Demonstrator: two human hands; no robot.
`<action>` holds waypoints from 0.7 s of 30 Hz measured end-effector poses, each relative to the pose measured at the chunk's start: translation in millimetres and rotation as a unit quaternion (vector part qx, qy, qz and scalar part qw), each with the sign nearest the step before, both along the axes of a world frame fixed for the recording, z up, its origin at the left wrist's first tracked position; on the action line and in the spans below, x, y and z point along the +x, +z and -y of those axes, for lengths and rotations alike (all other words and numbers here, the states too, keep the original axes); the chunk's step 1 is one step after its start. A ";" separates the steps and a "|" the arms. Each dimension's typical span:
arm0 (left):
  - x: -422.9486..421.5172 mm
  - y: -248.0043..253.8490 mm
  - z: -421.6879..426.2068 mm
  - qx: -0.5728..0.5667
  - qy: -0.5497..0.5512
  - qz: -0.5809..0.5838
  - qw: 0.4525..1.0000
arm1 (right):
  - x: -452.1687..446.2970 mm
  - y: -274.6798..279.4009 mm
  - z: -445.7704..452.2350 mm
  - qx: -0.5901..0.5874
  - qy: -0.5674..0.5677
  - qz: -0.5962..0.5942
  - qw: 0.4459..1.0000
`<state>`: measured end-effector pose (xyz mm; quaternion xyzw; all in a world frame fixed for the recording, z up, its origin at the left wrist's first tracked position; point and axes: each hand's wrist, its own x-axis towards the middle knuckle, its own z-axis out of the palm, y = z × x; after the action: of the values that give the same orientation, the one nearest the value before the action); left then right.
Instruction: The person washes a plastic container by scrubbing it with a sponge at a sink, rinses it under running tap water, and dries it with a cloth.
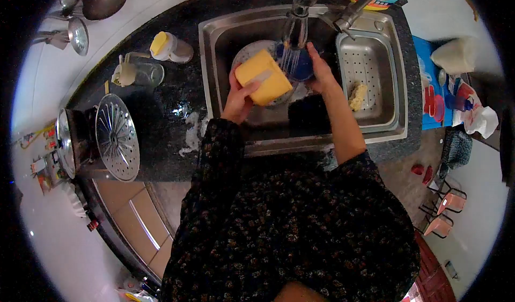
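Over the sink (315, 143), the person's left hand (237, 97) grips a yellow cup (260, 82), its thumb across the side. The cup is tilted above the sink's main basin, in front of a pale plate (249, 49). The right hand (322, 72) is at the edge of a blue bowl (304, 67) in the same basin; whether its fingers close on the bowl cannot be told. Water runs from the tap (298, 20) between the hands. In the sink's right side, a sponge (358, 96) lies in a perforated basket (378, 100). Left of the sink stands a jar (174, 49).
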<state>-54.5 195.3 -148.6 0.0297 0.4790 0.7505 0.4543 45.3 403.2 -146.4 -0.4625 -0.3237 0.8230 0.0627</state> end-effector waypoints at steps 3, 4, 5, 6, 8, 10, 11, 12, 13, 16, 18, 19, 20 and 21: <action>-1.1 -1.0 -19.9 0.020 -0.023 -0.002 1.000 | 10.8 -16.4 -14.8 0.008 -0.024 -0.017 1.000; -0.4 -1.9 -28.1 0.034 -0.032 -0.004 0.999 | 18.2 -8.9 -15.8 0.026 -0.033 -0.026 0.999; 0.5 -2.8 -35.5 0.037 -0.044 -0.006 0.998 | 24.6 -1.8 -16.5 0.043 -0.042 -0.033 0.998; 2.0 -1.7 -42.6 0.039 -0.056 -0.008 0.998 | 31.3 0.2 -19.2 0.042 -0.045 -0.032 0.998; 8.7 1.6 -53.2 0.034 -0.073 -0.006 0.997 | 45.2 2.1 -26.9 0.040 -0.051 -0.028 0.997; 15.9 17.4 -63.9 0.019 -0.082 -0.001 0.996 | 52.6 4.0 -30.7 0.051 -0.063 -0.022 0.996; 16.9 13.8 -68.2 0.025 -0.086 0.007 0.996 | 56.4 4.9 -31.7 0.059 -0.069 -0.019 0.996; 15.7 8.0 -73.7 0.030 -0.089 0.015 0.995 | 58.7 6.6 -32.1 0.067 -0.075 -0.017 0.995; 14.1 3.0 -78.9 0.034 -0.092 0.023 0.995 | 60.1 5.9 -33.6 0.078 -0.074 -0.016 0.994; 9.9 -5.6 -88.7 -0.008 -0.082 0.034 0.996 | 61.4 -2.5 -36.4 0.103 -0.074 -0.010 0.992; 12.2 -8.3 -93.1 -0.031 -0.066 0.003 0.997 | 59.5 -6.0 -35.2 0.112 -0.079 -0.002 0.991; 12.3 -9.1 -94.6 -0.042 -0.058 -0.012 0.997 | 59.7 -4.8 -34.3 0.112 -0.075 -0.018 0.991; 8.7 -14.6 -95.2 -0.027 -0.072 -0.004 0.997 | 60.9 -3.1 -33.3 0.111 -0.071 -0.034 0.991; 3.8 -16.9 -95.9 -0.011 -0.085 0.004 0.996 | 61.0 -1.1 -32.4 0.111 -0.066 -0.049 0.990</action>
<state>-50.7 291.2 -165.5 0.0621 0.4813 0.7042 0.5183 106.3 435.6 -147.5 -0.4319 -0.3781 0.7979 0.1839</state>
